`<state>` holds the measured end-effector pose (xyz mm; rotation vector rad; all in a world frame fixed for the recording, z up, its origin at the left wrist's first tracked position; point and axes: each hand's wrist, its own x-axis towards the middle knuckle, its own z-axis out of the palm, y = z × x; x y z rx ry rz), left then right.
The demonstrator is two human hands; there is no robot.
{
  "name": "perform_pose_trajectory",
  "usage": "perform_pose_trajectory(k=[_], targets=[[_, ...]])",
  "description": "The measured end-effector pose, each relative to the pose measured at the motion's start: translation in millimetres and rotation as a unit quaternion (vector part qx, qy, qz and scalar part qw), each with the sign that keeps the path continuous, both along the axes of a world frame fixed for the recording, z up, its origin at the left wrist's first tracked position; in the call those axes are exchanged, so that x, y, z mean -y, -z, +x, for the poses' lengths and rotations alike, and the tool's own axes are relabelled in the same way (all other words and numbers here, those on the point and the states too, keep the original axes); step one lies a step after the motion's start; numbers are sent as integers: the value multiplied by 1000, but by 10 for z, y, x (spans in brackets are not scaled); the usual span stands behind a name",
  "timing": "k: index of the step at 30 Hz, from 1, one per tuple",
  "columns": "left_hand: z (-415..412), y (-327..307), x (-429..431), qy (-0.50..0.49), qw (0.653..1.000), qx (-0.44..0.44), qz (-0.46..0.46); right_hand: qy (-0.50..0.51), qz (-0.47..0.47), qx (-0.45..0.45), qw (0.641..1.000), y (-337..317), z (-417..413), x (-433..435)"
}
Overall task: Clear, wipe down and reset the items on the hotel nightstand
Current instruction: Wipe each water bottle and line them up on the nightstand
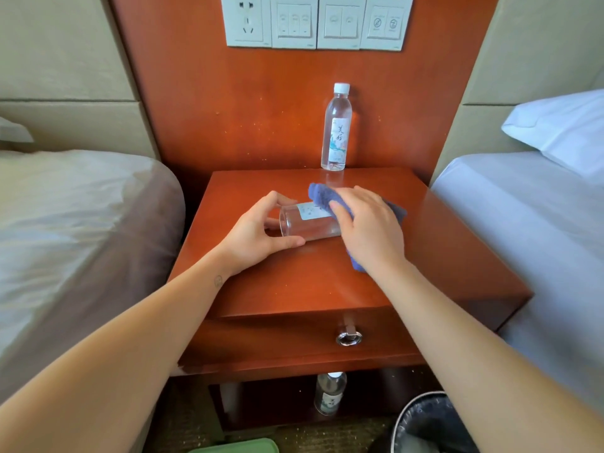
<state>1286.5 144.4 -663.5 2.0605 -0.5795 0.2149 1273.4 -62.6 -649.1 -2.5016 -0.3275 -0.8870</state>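
Clear labelled container [307, 223] on its side at frame centre, over the nightstand worktop [294, 282]; resting or lifted, can't tell. Left grip [258, 237] grasps its base end, thumb below, fingers above. Right grip [369, 227] clutches a blue cloth [322, 196] pressed on its other end. Upright water bottle [336, 129] at the worktop's back edge, well apart. Drawer pull [349, 338] below, second bottle [330, 393] on the lower shelf. Switch panel [313, 21] at top, beds left [65, 223] and right [539, 240], lined bin [428, 423] lower right.
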Motion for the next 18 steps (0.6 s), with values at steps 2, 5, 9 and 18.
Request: perform_pose_trajectory(k=[2,5,9,18], targets=[[14,9,-1,-1,1000,11,21,62,36,-79,994,-37,75,252],[15,7,3,2,999,27,25,86,35,-131,987,-79,102,324],[12,23,1,4,999,25,20,84,8,-166,982,-262,159,68],[-2,24,-19,-24,1000,-10,11,13,-29,-104,994,-91,122,151]])
